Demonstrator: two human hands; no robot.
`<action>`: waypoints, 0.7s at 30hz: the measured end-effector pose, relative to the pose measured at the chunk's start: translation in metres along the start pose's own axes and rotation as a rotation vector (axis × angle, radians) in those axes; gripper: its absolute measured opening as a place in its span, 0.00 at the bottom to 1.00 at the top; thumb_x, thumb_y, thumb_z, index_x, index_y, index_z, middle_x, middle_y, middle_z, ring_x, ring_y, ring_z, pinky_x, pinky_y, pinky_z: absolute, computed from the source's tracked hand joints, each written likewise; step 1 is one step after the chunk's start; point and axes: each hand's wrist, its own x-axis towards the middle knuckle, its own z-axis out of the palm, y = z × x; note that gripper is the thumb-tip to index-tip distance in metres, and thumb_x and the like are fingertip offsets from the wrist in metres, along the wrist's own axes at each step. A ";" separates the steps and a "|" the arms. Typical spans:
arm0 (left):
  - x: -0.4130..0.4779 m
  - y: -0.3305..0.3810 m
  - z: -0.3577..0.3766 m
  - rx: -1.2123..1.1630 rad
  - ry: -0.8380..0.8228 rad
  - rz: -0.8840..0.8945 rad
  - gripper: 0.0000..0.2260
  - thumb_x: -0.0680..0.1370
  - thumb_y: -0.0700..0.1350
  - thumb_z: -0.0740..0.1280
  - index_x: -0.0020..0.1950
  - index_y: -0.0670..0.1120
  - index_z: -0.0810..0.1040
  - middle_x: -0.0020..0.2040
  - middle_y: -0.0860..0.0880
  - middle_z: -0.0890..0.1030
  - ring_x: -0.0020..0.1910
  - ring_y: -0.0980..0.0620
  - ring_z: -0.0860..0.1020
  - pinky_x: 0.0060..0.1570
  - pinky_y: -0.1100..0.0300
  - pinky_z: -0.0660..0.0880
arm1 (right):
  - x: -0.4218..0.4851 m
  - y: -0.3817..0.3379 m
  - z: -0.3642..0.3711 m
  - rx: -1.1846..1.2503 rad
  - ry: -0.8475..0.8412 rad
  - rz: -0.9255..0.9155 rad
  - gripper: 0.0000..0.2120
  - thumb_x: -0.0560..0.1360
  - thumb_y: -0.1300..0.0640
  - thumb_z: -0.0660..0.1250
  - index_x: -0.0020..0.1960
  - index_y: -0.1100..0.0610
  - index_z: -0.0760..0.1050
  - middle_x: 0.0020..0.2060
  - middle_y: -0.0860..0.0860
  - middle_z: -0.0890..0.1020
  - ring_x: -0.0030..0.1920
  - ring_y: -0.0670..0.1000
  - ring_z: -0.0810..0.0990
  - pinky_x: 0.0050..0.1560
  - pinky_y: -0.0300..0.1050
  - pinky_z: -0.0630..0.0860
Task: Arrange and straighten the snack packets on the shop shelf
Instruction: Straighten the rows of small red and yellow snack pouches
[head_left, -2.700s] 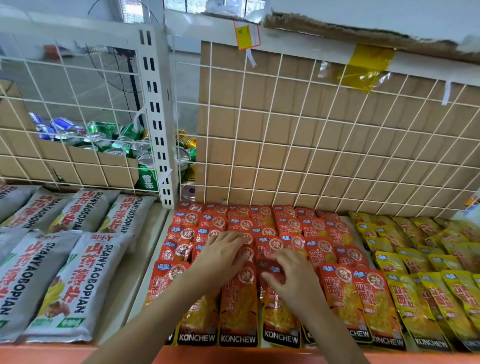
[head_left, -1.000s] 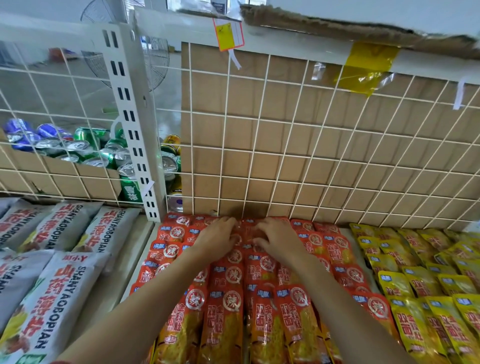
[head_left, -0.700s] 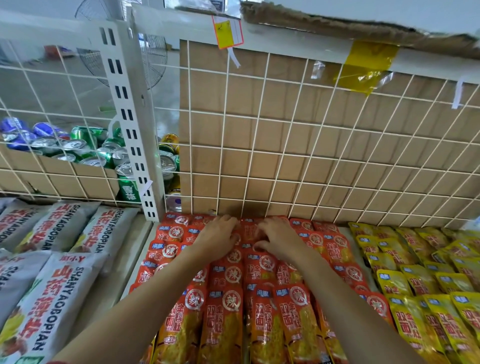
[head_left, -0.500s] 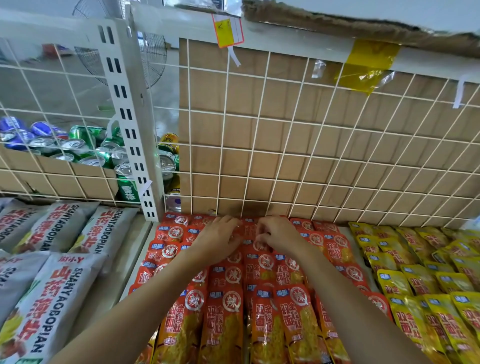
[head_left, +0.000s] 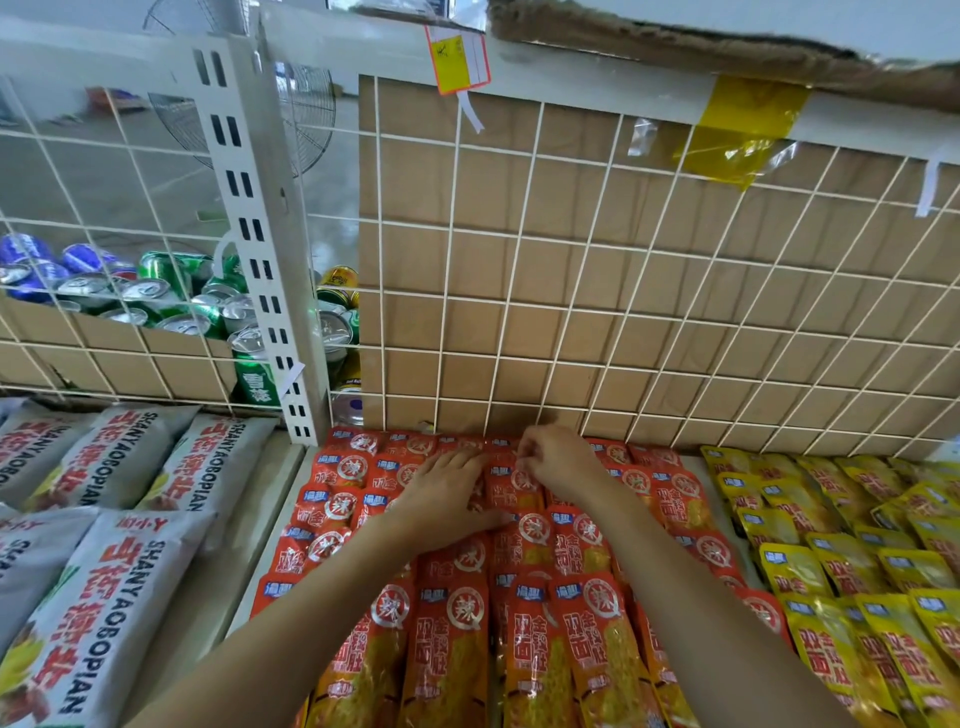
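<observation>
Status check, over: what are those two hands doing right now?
Left hand flat on red packets. Right hand pinching one at the back row. Wire grid close behind, nothing blocking.

Left hand (head_left: 447, 501) lies flat, fingers extended, pressing on the red snack packets (head_left: 457, 639), which sit in overlapping rows on the shelf (head_left: 254, 540). Right hand (head_left: 563, 465) is just beside it, fingers curled, pinching the top edge of a rear red packet (head_left: 514, 488). Yellow packets (head_left: 852, 571) adjoin on the right and grey bags (head_left: 119, 587) lie to the left. A white wire grid (head_left: 571, 291) backs the shelf.
</observation>
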 end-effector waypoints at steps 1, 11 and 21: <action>0.000 0.000 0.000 -0.002 -0.004 -0.002 0.36 0.75 0.63 0.61 0.76 0.49 0.51 0.77 0.50 0.53 0.75 0.52 0.51 0.73 0.56 0.46 | 0.000 0.000 0.000 -0.011 -0.003 0.006 0.07 0.74 0.56 0.66 0.51 0.57 0.77 0.50 0.54 0.80 0.55 0.54 0.75 0.54 0.47 0.71; 0.001 0.000 -0.001 0.031 -0.040 0.008 0.34 0.76 0.63 0.58 0.77 0.51 0.51 0.77 0.51 0.52 0.76 0.52 0.49 0.73 0.54 0.44 | 0.001 0.003 0.002 -0.084 0.003 -0.023 0.10 0.73 0.53 0.67 0.53 0.55 0.77 0.51 0.52 0.80 0.54 0.52 0.76 0.51 0.45 0.71; -0.001 -0.001 -0.004 -0.019 0.009 0.032 0.24 0.80 0.53 0.57 0.75 0.51 0.56 0.76 0.51 0.58 0.74 0.52 0.55 0.72 0.55 0.49 | -0.049 0.002 -0.016 -0.030 0.023 -0.034 0.06 0.74 0.48 0.66 0.49 0.49 0.77 0.46 0.44 0.79 0.44 0.42 0.73 0.44 0.38 0.68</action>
